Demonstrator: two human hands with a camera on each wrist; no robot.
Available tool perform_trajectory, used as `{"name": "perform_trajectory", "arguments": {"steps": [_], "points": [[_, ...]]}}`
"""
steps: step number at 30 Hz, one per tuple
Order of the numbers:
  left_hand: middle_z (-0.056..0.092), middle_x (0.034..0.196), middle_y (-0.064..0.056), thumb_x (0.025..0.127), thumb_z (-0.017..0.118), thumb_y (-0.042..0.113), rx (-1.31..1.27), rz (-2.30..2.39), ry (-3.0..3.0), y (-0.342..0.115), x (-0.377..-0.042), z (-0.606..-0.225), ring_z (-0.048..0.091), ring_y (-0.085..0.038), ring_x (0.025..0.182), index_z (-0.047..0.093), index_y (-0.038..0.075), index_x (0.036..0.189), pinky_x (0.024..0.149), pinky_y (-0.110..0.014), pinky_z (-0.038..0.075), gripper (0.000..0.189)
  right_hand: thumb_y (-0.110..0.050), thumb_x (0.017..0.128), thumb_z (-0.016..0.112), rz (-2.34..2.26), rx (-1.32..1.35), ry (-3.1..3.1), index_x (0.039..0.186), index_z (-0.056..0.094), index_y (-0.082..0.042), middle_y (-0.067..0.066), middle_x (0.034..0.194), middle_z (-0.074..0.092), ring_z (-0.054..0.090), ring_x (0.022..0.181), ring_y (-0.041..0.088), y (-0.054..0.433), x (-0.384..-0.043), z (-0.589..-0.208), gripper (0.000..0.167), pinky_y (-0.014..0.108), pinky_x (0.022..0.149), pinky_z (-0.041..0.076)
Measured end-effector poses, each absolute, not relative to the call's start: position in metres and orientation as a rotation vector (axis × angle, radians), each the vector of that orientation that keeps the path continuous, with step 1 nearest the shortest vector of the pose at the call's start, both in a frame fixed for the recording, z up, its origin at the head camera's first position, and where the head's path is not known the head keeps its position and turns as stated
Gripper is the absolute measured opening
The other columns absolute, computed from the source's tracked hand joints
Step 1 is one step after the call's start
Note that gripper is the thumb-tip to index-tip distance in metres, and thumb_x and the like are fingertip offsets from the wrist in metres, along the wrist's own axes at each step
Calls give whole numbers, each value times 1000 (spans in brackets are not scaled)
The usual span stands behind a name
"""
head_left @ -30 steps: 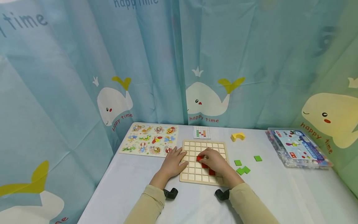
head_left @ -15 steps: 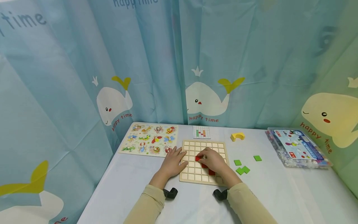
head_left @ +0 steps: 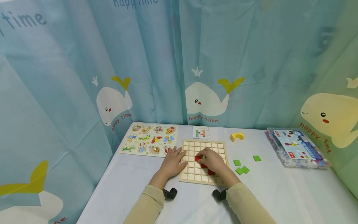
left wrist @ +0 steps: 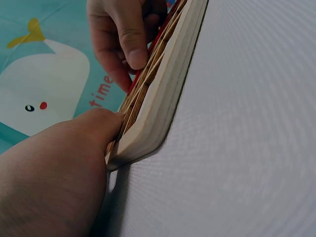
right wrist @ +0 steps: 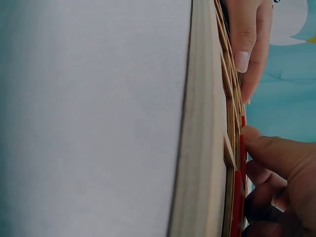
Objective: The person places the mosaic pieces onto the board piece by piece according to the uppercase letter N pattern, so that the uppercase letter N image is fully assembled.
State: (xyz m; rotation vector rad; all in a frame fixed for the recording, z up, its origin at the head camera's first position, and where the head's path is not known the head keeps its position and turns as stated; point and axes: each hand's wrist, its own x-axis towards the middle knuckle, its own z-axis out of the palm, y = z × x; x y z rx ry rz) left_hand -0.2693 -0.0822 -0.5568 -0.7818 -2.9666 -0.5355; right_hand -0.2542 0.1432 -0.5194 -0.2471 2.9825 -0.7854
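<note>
A wooden grid board [head_left: 193, 178] lies flat on the white table. My left hand [head_left: 171, 163] rests on its left edge with the fingers extended; in the left wrist view the thumb [left wrist: 101, 124] lies at the board's rim. Over the middle of the grid, my right hand [head_left: 213, 161] pinches a red square tile [head_left: 197, 158] between thumb and fingertips, right at the cells. Two more red tiles, one nearer [head_left: 211, 172] and one partly under the hand [head_left: 204, 166], sit in the grid on a diagonal. The right palm hides cells beneath it.
Several green tiles [head_left: 237, 162] lie right of the board. Behind are a small pattern card [head_left: 201, 132], a yellow arch block [head_left: 237, 137] and an insect puzzle board [head_left: 148, 140]. A clear plastic box [head_left: 297, 147] stands far right, and a whale-print curtain [head_left: 156, 62] surrounds the table.
My right hand has shifted very slightly left with the red tile at its fingertips. The left hand stays on the board's edge.
</note>
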Motion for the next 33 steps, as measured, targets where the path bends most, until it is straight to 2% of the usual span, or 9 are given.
{"name": "perform_trajectory", "arguments": {"steps": [10,18,20,26,29,33], "points": [[36,160,-4,100,47,52,-779,-550,-2969,-83,-270,-557,22,-32,152,46,22,149,125,-50,17,58,-27,87,76,-791,-328,2937,114,72,-21,-2,111,61,60,94,15,146,-254,-515,28,44,88,55],[36,160,-4,99,48,52,-763,-561,-2988,-82,-269,-557,21,-32,152,46,22,149,126,-50,16,59,-28,96,65,-901,-413,2854,133,62,-19,0,121,64,62,112,21,156,-244,-506,38,49,100,51],[36,160,-4,99,49,51,-765,-565,-2982,-82,-269,-557,21,-32,152,46,22,149,126,-50,16,58,-30,97,64,-931,-426,2844,133,63,-19,-1,123,64,62,112,22,161,-240,-503,38,49,99,51],[37,159,-5,99,49,50,-770,-576,-2965,-82,-268,-556,22,-32,152,47,21,148,126,-50,16,57,-32,97,63,-936,-474,2901,130,65,-16,1,124,64,59,97,16,181,-235,-499,36,41,87,53],[36,160,-5,99,49,50,-769,-583,-2967,-82,-269,-557,21,-32,152,47,21,149,126,-50,16,58,-28,98,63,-945,-474,2932,129,64,-12,6,128,63,61,102,21,194,-232,-495,35,43,86,55],[36,159,-5,99,49,50,-771,-570,-2964,-82,-270,-559,22,-33,152,47,21,149,125,-51,17,58,-28,99,61,-939,-396,2955,130,63,-11,13,136,59,57,122,36,211,-228,-486,35,57,100,49]]}}
